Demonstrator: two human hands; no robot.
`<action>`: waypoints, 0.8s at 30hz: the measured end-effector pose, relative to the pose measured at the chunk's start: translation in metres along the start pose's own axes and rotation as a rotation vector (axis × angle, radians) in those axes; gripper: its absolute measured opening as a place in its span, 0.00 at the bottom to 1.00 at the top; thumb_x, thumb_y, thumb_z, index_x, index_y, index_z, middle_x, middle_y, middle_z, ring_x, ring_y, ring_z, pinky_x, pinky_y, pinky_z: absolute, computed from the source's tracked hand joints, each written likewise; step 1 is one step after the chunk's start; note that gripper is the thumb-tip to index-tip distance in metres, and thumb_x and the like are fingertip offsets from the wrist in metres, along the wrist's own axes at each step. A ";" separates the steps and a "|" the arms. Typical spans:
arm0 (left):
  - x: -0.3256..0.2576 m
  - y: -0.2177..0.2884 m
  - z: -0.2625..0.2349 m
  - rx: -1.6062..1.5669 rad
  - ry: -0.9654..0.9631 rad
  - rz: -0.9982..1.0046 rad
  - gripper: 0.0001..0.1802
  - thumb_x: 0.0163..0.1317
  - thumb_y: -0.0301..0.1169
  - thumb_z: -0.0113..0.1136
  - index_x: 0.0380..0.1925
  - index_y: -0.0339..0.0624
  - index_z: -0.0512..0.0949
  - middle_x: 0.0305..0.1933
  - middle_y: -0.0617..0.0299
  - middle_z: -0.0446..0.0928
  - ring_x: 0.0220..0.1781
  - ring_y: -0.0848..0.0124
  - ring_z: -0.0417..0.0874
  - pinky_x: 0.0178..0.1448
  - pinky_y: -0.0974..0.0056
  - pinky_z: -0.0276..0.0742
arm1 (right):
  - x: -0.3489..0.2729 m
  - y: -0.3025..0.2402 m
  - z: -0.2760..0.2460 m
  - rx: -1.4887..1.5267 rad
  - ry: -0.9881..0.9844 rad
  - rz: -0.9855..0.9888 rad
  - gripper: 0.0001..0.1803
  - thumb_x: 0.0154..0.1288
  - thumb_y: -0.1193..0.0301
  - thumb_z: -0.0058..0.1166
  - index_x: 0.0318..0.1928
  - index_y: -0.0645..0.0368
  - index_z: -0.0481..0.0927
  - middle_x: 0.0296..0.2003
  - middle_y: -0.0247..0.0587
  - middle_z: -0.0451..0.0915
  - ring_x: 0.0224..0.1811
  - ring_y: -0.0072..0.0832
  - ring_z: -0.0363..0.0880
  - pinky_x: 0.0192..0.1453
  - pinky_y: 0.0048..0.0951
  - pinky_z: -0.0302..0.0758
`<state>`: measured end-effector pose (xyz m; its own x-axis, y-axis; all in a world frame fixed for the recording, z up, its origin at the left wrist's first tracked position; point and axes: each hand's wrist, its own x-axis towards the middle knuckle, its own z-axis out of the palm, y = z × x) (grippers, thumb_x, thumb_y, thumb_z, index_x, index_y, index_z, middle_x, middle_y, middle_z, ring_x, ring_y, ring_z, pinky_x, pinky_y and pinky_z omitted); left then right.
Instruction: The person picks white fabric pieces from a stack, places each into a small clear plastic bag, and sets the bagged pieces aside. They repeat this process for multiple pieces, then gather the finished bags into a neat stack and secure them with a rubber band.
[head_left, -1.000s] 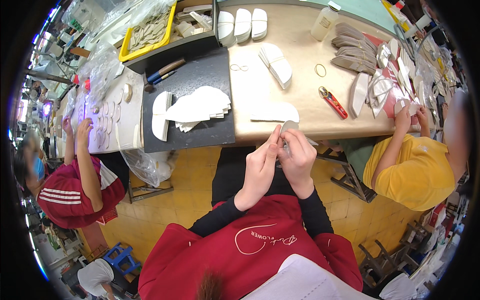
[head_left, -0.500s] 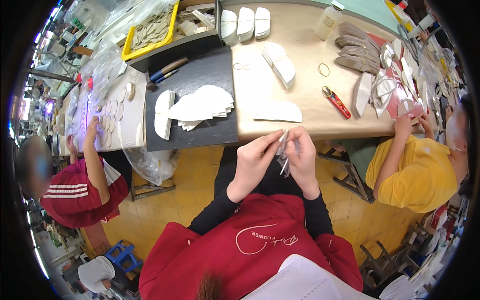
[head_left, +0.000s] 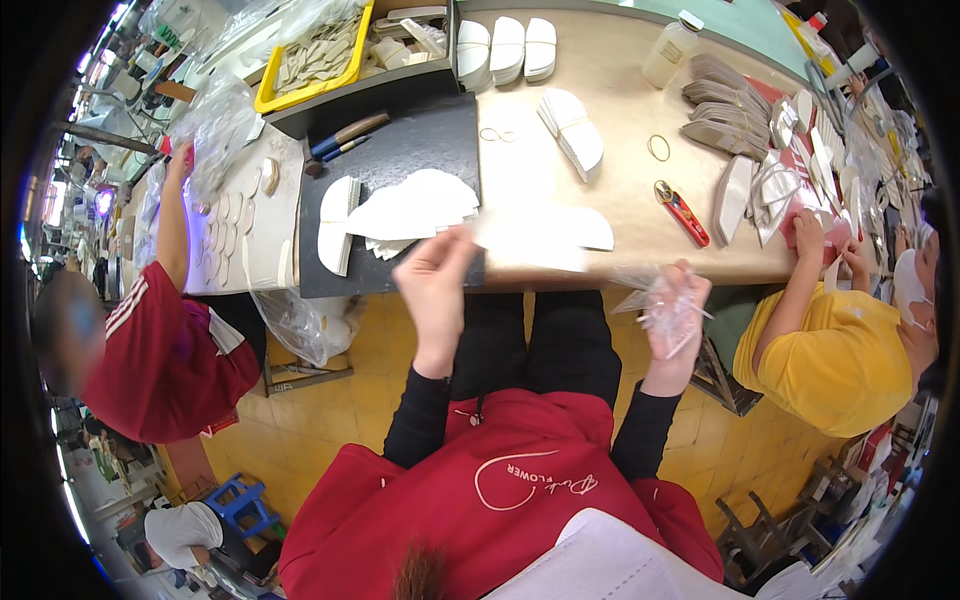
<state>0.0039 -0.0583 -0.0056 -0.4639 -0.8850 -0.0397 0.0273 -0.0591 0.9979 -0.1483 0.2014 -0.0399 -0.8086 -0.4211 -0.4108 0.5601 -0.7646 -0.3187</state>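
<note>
My left hand pinches a white flat piece by its edge, above the table's front edge. Motion smears this piece, and it partly covers a white curved piece lying on the table. Further right, my right hand is closed on crumpled clear plastic film, with thin pale strips sticking out of it. On the black board left of centre lie a fanned pile of white pieces and an upright-edged stack of white pieces.
Banded white stacks stand at the back, another banded stack nearer. A red cutter, a rubber band and a bottle lie or stand to the right. Co-workers sit either side, in a maroon sleeve and yellow shirt.
My hands, close together before, have moved apart. The left has gone left with the white piece; the right has gone right with the plastic. The left co-worker's arm now reaches further out.
</note>
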 end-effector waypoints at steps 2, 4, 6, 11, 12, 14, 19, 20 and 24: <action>0.025 0.003 -0.023 0.088 0.228 0.092 0.13 0.65 0.20 0.65 0.49 0.27 0.84 0.41 0.56 0.87 0.41 0.74 0.85 0.49 0.70 0.80 | -0.001 -0.024 -0.006 -0.140 0.077 -0.224 0.07 0.75 0.66 0.50 0.42 0.53 0.70 0.23 0.26 0.62 0.22 0.17 0.61 0.24 0.22 0.63; 0.052 0.011 -0.051 0.199 0.291 0.152 0.16 0.65 0.23 0.66 0.52 0.28 0.83 0.42 0.55 0.87 0.43 0.73 0.85 0.52 0.69 0.79 | -0.006 -0.049 -0.011 -0.252 0.061 -0.389 0.07 0.72 0.71 0.56 0.41 0.53 0.70 0.24 0.24 0.63 0.23 0.15 0.62 0.26 0.18 0.62; 0.065 0.013 -0.064 0.498 0.301 0.171 0.22 0.64 0.24 0.67 0.58 0.31 0.79 0.48 0.50 0.85 0.52 0.63 0.85 0.61 0.60 0.78 | -0.014 -0.057 -0.017 -0.380 0.127 -0.482 0.09 0.67 0.77 0.58 0.40 0.54 0.70 0.25 0.25 0.66 0.24 0.15 0.65 0.28 0.17 0.63; 0.049 0.006 -0.036 0.794 0.309 0.650 0.22 0.62 0.24 0.66 0.56 0.32 0.79 0.56 0.48 0.82 0.61 0.51 0.81 0.67 0.55 0.73 | -0.024 -0.035 -0.020 -0.549 0.119 -0.523 0.15 0.58 0.88 0.57 0.38 0.54 0.70 0.32 0.30 0.72 0.31 0.18 0.71 0.37 0.18 0.69; 0.039 0.002 -0.021 0.693 0.204 0.615 0.20 0.62 0.25 0.66 0.55 0.33 0.79 0.56 0.48 0.82 0.60 0.53 0.82 0.66 0.55 0.74 | -0.025 -0.027 -0.016 -0.535 0.137 -0.496 0.16 0.54 0.90 0.52 0.37 0.55 0.69 0.34 0.33 0.73 0.35 0.22 0.73 0.43 0.22 0.72; 0.018 -0.010 0.011 0.574 -0.242 0.185 0.17 0.65 0.27 0.63 0.53 0.33 0.80 0.55 0.45 0.82 0.58 0.51 0.84 0.63 0.57 0.77 | -0.022 -0.011 -0.006 -0.543 0.073 -0.516 0.16 0.52 0.90 0.48 0.35 0.56 0.68 0.35 0.35 0.72 0.35 0.25 0.73 0.45 0.25 0.73; 0.012 -0.055 0.069 1.000 -0.269 0.495 0.22 0.63 0.31 0.66 0.54 0.28 0.78 0.65 0.42 0.74 0.68 0.45 0.73 0.70 0.52 0.71 | -0.031 0.013 0.014 -0.652 -0.066 -0.468 0.12 0.50 0.89 0.42 0.33 0.59 0.66 0.32 0.40 0.72 0.33 0.27 0.72 0.44 0.26 0.71; 0.012 -0.061 0.071 0.930 -0.222 0.576 0.20 0.63 0.30 0.66 0.53 0.30 0.80 0.64 0.44 0.75 0.68 0.46 0.74 0.70 0.51 0.71 | -0.035 0.013 0.016 -0.651 -0.115 -0.429 0.13 0.47 0.89 0.39 0.32 0.59 0.66 0.31 0.40 0.70 0.31 0.26 0.68 0.38 0.22 0.67; 0.010 -0.060 0.064 0.710 -0.249 0.548 0.13 0.62 0.25 0.65 0.47 0.36 0.83 0.56 0.50 0.82 0.62 0.47 0.80 0.65 0.54 0.76 | -0.046 0.019 0.021 -0.726 -0.200 -0.391 0.09 0.52 0.86 0.41 0.31 0.65 0.73 0.27 0.39 0.74 0.25 0.19 0.67 0.32 0.19 0.66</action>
<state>-0.0587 -0.0337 -0.0626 -0.7256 -0.5762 0.3761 -0.2116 0.7069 0.6749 -0.1039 0.1960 -0.0089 -0.9463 -0.3226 -0.0195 0.1546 -0.3990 -0.9038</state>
